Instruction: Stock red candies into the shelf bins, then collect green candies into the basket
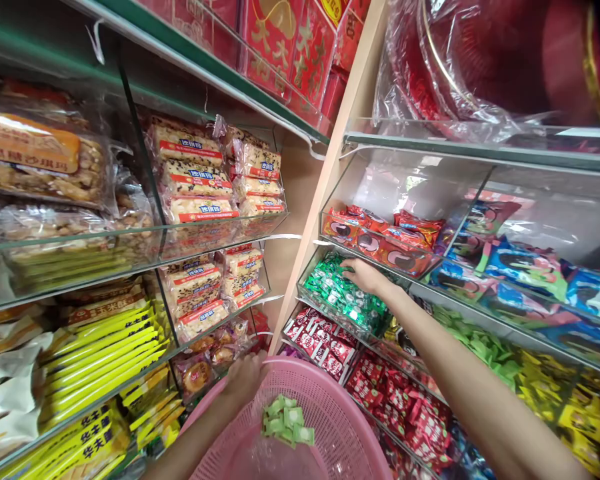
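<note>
My right hand (364,275) is in a clear bin of green-wrapped candies (333,283), its fingers bent down and closed among the wrappers; the fingertips are partly hidden, so how many candies they hold cannot be seen. My left hand (247,375) is closed around the far left rim of a pink perforated plastic basket (347,407). Inside the basket, a small heap of pale green wrapped packets (289,420) lies on the bottom.
Dark red-and-white packets (323,341) and red-wrapped candies (400,397) fill bins below my right arm. Above it, a glass-fronted shelf holds red packs (385,233) and blue packs (525,267). Rice-cracker bars (200,177) and yellow wafer packs (105,360) fill the left shelves.
</note>
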Tool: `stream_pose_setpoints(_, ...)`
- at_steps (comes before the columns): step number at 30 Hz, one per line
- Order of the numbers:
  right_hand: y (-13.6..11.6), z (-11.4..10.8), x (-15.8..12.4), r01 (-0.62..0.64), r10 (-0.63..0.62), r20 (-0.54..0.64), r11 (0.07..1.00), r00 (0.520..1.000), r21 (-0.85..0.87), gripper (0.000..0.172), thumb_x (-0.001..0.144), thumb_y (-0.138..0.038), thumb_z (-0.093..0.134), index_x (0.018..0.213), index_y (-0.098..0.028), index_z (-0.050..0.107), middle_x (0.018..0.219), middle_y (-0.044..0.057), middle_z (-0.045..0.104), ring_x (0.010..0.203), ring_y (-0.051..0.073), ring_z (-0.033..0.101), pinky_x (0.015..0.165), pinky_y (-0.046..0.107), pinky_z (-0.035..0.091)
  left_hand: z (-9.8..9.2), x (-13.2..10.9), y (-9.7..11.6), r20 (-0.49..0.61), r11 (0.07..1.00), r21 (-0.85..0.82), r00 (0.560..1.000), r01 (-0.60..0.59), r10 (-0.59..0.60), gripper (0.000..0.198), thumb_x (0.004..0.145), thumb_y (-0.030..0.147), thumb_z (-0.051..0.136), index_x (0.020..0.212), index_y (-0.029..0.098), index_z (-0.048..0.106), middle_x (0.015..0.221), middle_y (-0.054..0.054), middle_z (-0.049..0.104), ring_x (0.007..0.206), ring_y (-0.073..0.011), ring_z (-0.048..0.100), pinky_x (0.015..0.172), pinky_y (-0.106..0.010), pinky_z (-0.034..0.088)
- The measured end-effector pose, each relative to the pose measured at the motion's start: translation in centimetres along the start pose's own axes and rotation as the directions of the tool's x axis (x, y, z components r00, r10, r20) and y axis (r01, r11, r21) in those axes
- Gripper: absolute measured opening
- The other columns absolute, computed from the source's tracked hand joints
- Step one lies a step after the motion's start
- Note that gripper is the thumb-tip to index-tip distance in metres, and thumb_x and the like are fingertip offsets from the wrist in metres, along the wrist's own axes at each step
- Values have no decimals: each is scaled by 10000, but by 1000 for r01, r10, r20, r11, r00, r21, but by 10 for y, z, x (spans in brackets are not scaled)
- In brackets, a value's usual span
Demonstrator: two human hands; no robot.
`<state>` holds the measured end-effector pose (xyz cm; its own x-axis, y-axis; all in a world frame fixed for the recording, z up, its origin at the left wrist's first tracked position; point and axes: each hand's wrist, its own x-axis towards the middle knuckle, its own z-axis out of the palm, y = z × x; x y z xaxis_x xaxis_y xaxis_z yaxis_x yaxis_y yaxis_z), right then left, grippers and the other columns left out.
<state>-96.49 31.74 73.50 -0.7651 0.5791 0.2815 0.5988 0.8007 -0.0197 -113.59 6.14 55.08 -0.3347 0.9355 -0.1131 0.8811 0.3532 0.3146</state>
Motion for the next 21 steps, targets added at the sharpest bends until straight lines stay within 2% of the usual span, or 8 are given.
stream_pose_setpoints(4, -5, -4, 0, -5, 8, -42, 998, 999, 62, 202, 785, -197, 511, 933, -141, 637, 949, 64, 669, 886, 190, 596, 827, 280, 428, 11, -6, 4, -29, 1000, 22, 1000, -11, 12, 371, 918, 356, 294, 1112, 183, 558, 1047, -94, 655, 994, -226, 597, 823, -321, 429)
stream_pose_setpoints(8, -18, -1, 2, -37, 38, -6, 982, 999, 183, 180, 799, -263, 497, 834, -140, 623, 806, 30, 667, 741, 149, 593, 688, 228, 436, 20, -21, 9, -9, 999, 16, 999, 49, -49, 355, 914, 329, 317, 1141, 182, 547, 1066, -107, 655, 1002, -245, 602, 808, -335, 446)
stream_pose_setpoints(11, -27, 6, 4, -57, 58, -6, 991, 998, 121, 172, 813, -255, 479, 835, -164, 623, 830, 32, 668, 774, 156, 599, 689, 229, 420, 28, -33, 12, 33, 995, 26, 994, 101, -102, 349, 907, 310, 328, 1139, 174, 550, 1044, -115, 662, 980, -263, 615, 778, -346, 460)
stream_pose_setpoints(16, -35, 19, -1, -78, 80, -27, 996, 996, 51, 257, 865, -214, 400, 1013, -170, 605, 1015, 107, 632, 959, 211, 567, 802, 290, 393, 33, -48, 16, 88, 989, 43, 985, 143, -146, 371, 900, 323, 326, 1168, 189, 546, 1088, -105, 650, 990, -273, 609, 775, -351, 463)
stream_pose_setpoints(19, -42, 25, -8, -71, 68, -53, 996, 996, -49, 390, 915, -382, 325, 1113, -148, 566, 1090, 157, 579, 1028, 265, 512, 828, 350, 389, 26, -48, 16, 97, 991, 66, 988, 114, -120, 391, 903, 319, 312, 1193, 177, 530, 1091, -105, 645, 1016, -266, 591, 818, -354, 447)
stream_pose_setpoints(21, -47, 28, -13, -48, 38, -62, 987, 997, -155, 484, 905, -485, 301, 1172, -155, 534, 1103, 156, 556, 1032, 283, 488, 815, 368, 395, 19, -46, 13, 104, 995, 74, 992, 71, -78, 389, 902, 312, 309, 1182, 168, 537, 1094, -109, 642, 1022, -262, 585, 835, -357, 440)
